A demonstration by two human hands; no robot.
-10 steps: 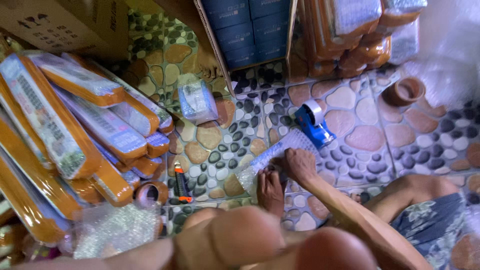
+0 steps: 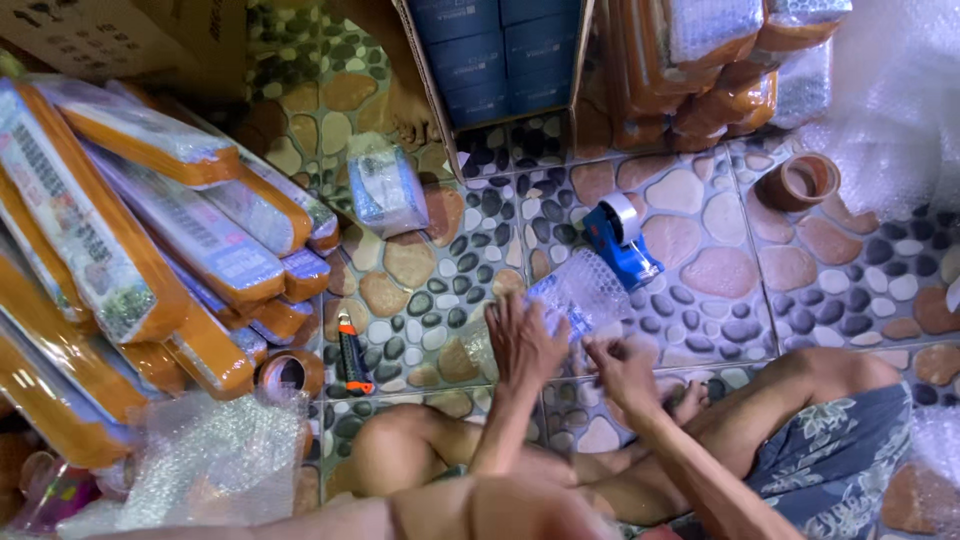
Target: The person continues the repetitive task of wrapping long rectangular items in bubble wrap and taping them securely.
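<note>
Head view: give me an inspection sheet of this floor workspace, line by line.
Surface: pebble-pattern tiled floor; the person sits on it with legs folded.
Job's things: bubble-wrapped bundle on the floor under both hands; blue tape dispenser just beyond it.
Clutter: orange utility knife, brown tape roll, second tape roll, small wrapped packet, loose bubble wrap.
Grips: left hand flat on the bundle's near edge; right hand beside it, fingers curled, hold unclear.
Cables: nothing seen.
Surroundings: stack of long orange wrapped packs at left, open carton of blue boxes, more orange packs at top right.
</note>
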